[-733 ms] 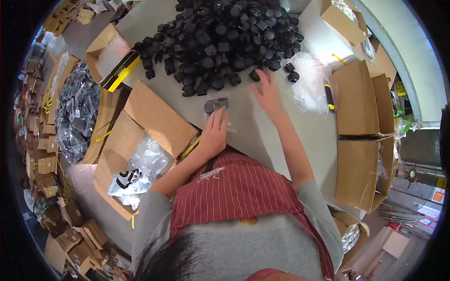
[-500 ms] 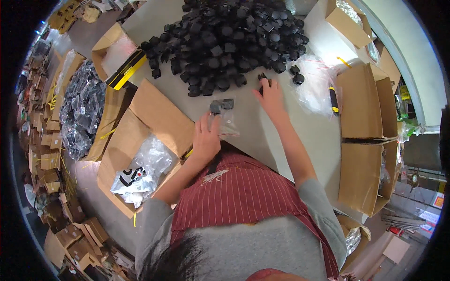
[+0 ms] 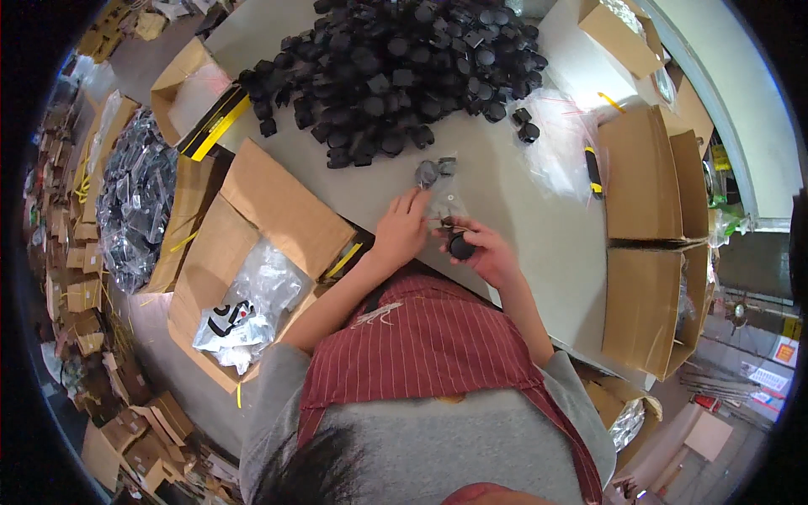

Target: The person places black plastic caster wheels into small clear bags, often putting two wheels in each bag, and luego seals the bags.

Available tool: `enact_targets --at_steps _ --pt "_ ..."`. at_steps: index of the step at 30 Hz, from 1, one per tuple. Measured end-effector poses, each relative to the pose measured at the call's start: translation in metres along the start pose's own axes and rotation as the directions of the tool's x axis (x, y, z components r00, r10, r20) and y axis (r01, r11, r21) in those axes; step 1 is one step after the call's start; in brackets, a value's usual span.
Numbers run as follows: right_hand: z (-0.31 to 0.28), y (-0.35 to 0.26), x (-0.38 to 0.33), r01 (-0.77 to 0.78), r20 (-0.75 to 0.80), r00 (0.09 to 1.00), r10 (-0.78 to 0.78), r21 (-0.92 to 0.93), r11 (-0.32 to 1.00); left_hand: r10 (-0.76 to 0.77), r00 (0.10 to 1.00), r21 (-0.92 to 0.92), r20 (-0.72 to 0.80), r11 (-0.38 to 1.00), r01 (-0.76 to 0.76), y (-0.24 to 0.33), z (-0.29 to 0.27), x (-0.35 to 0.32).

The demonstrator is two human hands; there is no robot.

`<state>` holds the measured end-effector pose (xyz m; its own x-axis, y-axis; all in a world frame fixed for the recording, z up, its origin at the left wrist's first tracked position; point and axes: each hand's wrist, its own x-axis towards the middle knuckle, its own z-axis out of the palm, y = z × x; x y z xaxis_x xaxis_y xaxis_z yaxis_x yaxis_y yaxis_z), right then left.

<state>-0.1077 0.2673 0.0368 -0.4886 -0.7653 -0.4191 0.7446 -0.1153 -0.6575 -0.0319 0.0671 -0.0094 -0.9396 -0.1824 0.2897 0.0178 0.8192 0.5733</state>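
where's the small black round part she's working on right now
In the head view, the black round part sits in the right hand, just right of the left hand, near the table edge below the black pile.

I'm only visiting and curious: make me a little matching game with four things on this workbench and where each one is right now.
Things:
1. round black part
2. heap of black parts
3. open cardboard box
4. small clear bag

Places:
a. at the table's far end
b. left of the table, lined with plastic
c. in the right hand
d. on the table just beyond the left hand

Pairs: 1-c, 2-a, 3-b, 4-d
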Motion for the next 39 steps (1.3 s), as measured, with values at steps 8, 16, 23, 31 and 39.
enact_targets --at_steps 8,16,23,31,39 --pt "0.003 0.023 -0.002 -0.023 -0.193 0.981 -0.014 -0.188 0.982 -0.085 0.989 0.083 0.119 0.994 0.075 -0.007 -0.003 -0.008" --pt "0.010 0.035 0.006 -0.023 -0.302 0.930 -0.209 -0.616 0.788 -0.012 0.997 0.160 -0.074 0.987 0.024 -0.004 0.004 -0.007" --pt "0.013 0.045 0.012 0.226 -0.289 0.901 -0.324 -0.326 0.918 0.119 0.990 0.201 -0.077 0.974 -0.102 0.011 -0.005 -0.010" --pt "0.004 0.052 0.008 0.369 -0.438 0.831 -0.342 -0.026 0.929 0.014 0.999 0.124 -0.034 0.992 -0.010 0.005 0.004 -0.020" --pt "0.023 0.043 0.000 0.373 -0.385 0.835 -0.394 -0.131 0.919 0.117 0.989 0.169 -0.095 0.981 -0.099 0.008 -0.007 -0.014"
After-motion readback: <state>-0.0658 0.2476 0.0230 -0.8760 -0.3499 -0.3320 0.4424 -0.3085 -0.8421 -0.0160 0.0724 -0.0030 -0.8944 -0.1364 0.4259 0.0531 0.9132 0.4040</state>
